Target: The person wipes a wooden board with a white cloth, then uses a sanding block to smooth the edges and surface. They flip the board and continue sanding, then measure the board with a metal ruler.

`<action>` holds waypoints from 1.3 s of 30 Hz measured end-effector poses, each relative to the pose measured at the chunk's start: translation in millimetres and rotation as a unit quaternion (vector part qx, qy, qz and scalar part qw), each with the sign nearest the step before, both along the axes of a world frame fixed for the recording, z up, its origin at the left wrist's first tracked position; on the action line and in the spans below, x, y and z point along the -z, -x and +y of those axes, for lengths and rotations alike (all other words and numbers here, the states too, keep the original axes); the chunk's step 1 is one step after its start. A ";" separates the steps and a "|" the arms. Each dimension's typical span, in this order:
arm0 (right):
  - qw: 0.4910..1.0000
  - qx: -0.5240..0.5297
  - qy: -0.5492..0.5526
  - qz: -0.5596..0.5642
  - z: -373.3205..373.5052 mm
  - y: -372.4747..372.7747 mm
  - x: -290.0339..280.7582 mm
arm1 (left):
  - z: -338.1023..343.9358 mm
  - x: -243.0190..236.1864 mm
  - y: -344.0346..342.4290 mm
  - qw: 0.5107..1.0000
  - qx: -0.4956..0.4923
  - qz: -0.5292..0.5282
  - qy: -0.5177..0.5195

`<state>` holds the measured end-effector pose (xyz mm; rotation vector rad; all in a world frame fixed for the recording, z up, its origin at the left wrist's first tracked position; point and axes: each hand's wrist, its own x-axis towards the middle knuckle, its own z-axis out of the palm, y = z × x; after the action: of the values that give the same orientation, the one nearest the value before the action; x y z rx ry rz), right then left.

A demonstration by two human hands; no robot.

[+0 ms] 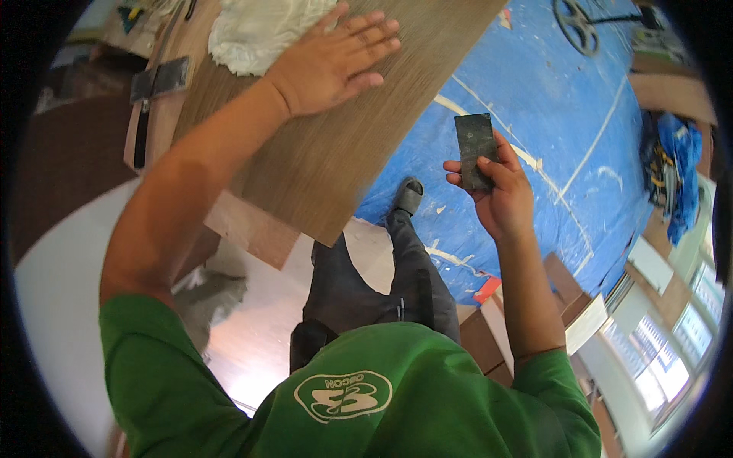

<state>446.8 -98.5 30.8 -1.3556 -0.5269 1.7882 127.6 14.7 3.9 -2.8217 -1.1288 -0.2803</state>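
My left hand [336,65] lies palm down on a brown wood-grained panel [321,168], fingers stretched out and spread. Right beside its fingers and wrist is a crumpled white cloth [248,38], which also rests on the panel. Off to the right of the panel, my right hand [504,191] is closed around a thin, dark rectangular plate [475,149]. The thumb presses on its face, and the fingers support it from behind. The plate is held up over the blue floor sheet, apart from the panel.
A blue sheet [550,91] with pale tape lines covers the floor at right. Left of the panel lies a dark flat-headed tool [160,80] with a black handle. Paler board [252,229] juts from beneath the panel. A wheel-shaped metal piece [576,30] stands at far right.
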 end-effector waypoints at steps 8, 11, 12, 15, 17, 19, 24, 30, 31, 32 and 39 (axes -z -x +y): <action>0.989 0.141 0.001 -0.044 -46.7 13.0 -19.4 | -178.9 4.0 -44.9 0.931 0.209 -0.102 0.281; 0.973 0.208 -0.018 -0.100 -61.7 43.3 -30.9 | -225.2 -9.4 -23.8 0.880 0.312 -0.083 0.347; 0.974 0.201 -0.024 -0.100 -65.8 48.5 -31.8 | -231.1 -14.2 -14.8 0.859 0.325 -0.123 0.377; 0.976 0.186 -0.001 -0.112 -73.8 65.9 -36.3 | -224.7 -22.9 6.7 0.870 0.297 -0.201 0.339; 0.979 0.160 -0.005 -0.127 -82.3 73.0 -33.5 | -191.7 -27.1 22.4 0.906 0.245 -0.184 0.293; 0.981 0.113 -0.035 -0.151 -91.2 76.9 -23.4 | -144.5 -23.5 27.3 0.922 0.128 -0.271 0.246; 0.960 0.023 -0.075 -0.268 -103.1 92.4 0.4 | -31.5 -23.2 42.3 0.949 -0.026 -0.264 0.171; 0.804 -0.175 -0.323 -0.467 -96.8 97.0 18.1 | -4.7 1.7 39.9 0.981 -0.049 -0.189 0.000; 0.775 -0.200 -0.345 -0.490 -96.9 97.0 20.4 | -6.7 -0.2 37.7 0.983 -0.053 -0.176 -0.005; 0.759 -0.215 -0.336 -0.515 -100.4 96.3 23.2 | -7.6 -0.2 37.0 0.982 -0.057 -0.179 -0.007; 0.747 -0.191 -0.365 -0.521 -97.5 101.1 28.0 | -4.0 8.7 35.1 0.980 -0.068 -0.185 -0.019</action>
<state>345.7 -196.0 2.8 -1.5826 -1.9803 0.6815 92.5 10.7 -4.8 -2.7107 -1.3560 -0.8323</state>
